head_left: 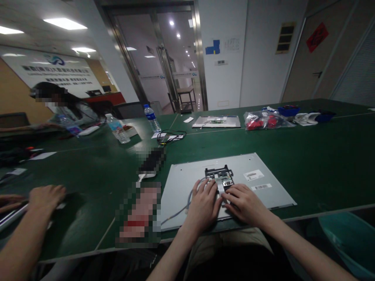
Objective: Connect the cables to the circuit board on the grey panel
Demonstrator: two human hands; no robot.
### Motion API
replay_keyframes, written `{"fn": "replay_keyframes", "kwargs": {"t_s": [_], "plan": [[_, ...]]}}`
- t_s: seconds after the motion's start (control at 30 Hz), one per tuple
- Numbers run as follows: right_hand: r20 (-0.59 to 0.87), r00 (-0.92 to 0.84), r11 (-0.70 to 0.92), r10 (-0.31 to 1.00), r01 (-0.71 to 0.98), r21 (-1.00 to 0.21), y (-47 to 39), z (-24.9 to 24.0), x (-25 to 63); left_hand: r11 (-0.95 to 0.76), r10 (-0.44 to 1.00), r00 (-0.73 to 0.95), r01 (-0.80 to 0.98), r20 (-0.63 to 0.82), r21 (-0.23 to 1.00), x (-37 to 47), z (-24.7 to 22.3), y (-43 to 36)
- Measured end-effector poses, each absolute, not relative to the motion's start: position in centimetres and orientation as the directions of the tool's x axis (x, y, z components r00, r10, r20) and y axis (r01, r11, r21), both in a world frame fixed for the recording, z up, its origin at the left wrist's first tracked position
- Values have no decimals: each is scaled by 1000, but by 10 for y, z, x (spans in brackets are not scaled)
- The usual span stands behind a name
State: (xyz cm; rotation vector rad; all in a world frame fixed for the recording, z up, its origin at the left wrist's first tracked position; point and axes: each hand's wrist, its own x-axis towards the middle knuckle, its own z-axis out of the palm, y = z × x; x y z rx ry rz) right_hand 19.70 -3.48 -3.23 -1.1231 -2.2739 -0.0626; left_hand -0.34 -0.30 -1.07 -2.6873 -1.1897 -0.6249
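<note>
A flat display panel point(187, 175) lies face down, its pale metal back turned up. At its middle are a black plastic bracket point(218, 170) and a small circuit board point(227, 182). A silvery flat ribbon cable point(220, 186) runs down from the board between my hands. My left hand point(204, 201) rests on the panel with fingers stretched out beside the ribbon, thumb apart. My right hand point(245, 201) has its fingertips at the ribbon's lower part, closed on it as far as I can see. A grey wire bundle point(178, 212) curves out past my left hand.
Left of the panel lie a phone point(152, 162) and a blurred reddish item point(140, 212). Behind stand water bottles point(151, 118), a coiled black cable point(171, 136), another panel point(216, 121) and a plastic bag point(266, 120). A co-worker's hand point(47, 197) is at left; another person sits beyond.
</note>
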Motion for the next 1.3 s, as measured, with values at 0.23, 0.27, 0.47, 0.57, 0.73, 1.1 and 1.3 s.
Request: {"fn": "replay_keyframes", "kwargs": {"t_s": [0.23,0.27,0.47,0.57,0.73,1.1,1.3], "plan": [[531,-467,640,708,741,-202,-35,-32,197,-678,678,608,734,413,33,-3,-10,-2],[529,-467,639,708,742,-202,-35,-31,197,-680,677,610,733,411,31,-3,-9,-2],[520,-469,636,714,744,-203,-35,-30,197,-692,668,629,722,397,20,-3,-10,-1],[519,-471,639,713,741,-205,-35,-31,197,-696,662,637,717,395,12,-3,-10,-1],[523,-468,639,712,740,-208,-34,-31,197,-699,655,642,715,397,-4,-4,-11,-1],[519,-469,637,714,742,-206,-34,-31,197,-730,621,679,683,392,-26,-3,-10,1],[515,-473,639,714,742,-204,-35,-31,197,-738,614,689,674,385,-29,-3,-12,1]]}}
